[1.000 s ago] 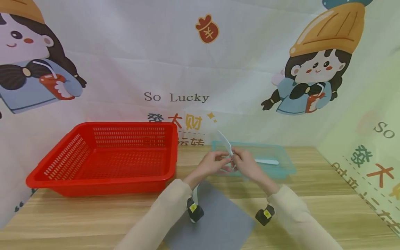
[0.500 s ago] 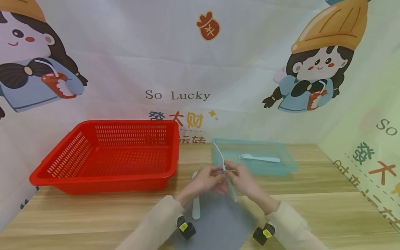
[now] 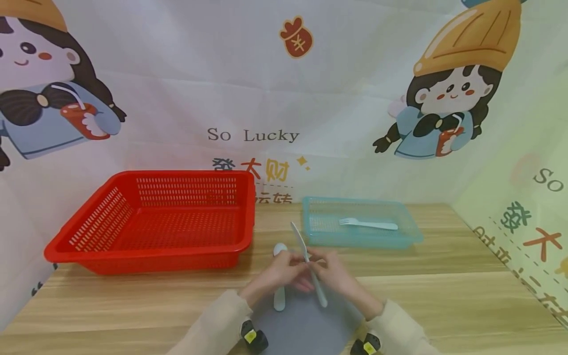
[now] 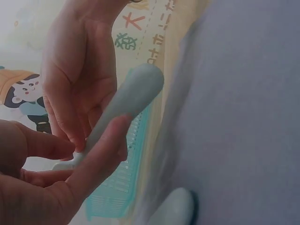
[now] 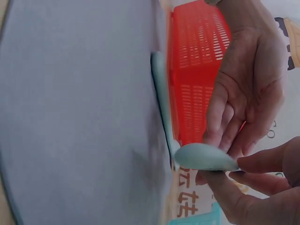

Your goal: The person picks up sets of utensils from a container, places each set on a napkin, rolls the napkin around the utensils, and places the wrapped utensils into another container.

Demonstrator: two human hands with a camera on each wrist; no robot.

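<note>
A pale blue table knife (image 3: 320, 295) is held in the air over the grey cloth (image 3: 306, 328), blade tilted up toward the far left. My left hand (image 3: 280, 271) pinches it near the middle. From the other side, my right hand (image 3: 334, 274) also pinches it there, close to the left fingers. In the left wrist view the knife's handle (image 4: 133, 91) points up, with fingers of both hands at its lower part. A matching spoon (image 3: 279, 301) lies at the cloth's left side, partly hidden behind my left hand.
A large red basket (image 3: 151, 257) stands on the wooden table (image 3: 133, 305) at the left. At the back right sits a light blue basket (image 3: 364, 241) with a fork (image 3: 372, 225) in it. A printed curtain (image 3: 355, 98) hangs behind.
Both hands have brought the knife down and toward me, from in front of the light blue basket to above the cloth. The fork and spoon have come into fuller view.
</note>
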